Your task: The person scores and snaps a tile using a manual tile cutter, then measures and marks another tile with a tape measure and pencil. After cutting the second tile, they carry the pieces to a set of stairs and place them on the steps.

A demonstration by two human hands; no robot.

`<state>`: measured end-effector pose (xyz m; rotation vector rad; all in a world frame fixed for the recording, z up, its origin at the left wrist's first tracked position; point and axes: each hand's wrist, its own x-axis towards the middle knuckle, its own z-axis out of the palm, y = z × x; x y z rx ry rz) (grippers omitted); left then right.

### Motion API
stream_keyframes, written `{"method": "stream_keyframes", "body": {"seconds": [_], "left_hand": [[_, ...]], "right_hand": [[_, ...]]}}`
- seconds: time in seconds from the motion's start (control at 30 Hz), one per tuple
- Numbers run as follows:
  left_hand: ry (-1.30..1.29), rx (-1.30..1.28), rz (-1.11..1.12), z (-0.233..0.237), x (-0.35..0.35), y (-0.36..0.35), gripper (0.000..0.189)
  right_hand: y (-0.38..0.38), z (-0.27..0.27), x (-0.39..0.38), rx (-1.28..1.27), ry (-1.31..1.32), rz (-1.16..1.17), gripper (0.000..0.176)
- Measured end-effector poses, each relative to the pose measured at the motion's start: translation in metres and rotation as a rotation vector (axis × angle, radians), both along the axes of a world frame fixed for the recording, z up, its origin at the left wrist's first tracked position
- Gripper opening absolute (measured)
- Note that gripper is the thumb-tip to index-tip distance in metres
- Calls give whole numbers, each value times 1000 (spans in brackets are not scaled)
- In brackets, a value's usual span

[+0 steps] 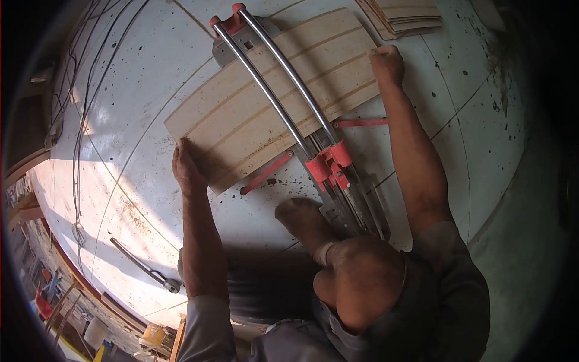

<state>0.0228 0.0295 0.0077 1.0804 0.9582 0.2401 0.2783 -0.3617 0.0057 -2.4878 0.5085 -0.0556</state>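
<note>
A large beige tile with darker stripes lies crosswise on a manual tile cutter, under its two chrome rails. My left hand grips the tile's lower left end, its fingers at the edge and partly hidden. At the opposite end, my right hand is closed on the tile's right edge. The cutter's red carriage sits on the rails at the near side, beyond the tile's near edge. One red support arm sticks out left of the cutter and another red arm right.
A stack of tiles lies at the top right. The cutter's detached-looking metal handle rests on the floor at left. Black cables run down the left side. My bent knee and foot are close to the cutter.
</note>
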Motion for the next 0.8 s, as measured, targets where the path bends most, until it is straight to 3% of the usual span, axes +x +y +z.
{"method": "stream_keyframes", "body": {"seconds": [0.3, 0.8], "left_hand": [[32, 18, 34, -2, 0, 0, 38], [24, -8, 64, 2, 3, -3, 29]], "right_hand": [[0, 1, 1, -53, 22, 3, 28], [-1, -1, 6, -80, 45, 27, 27]]}}
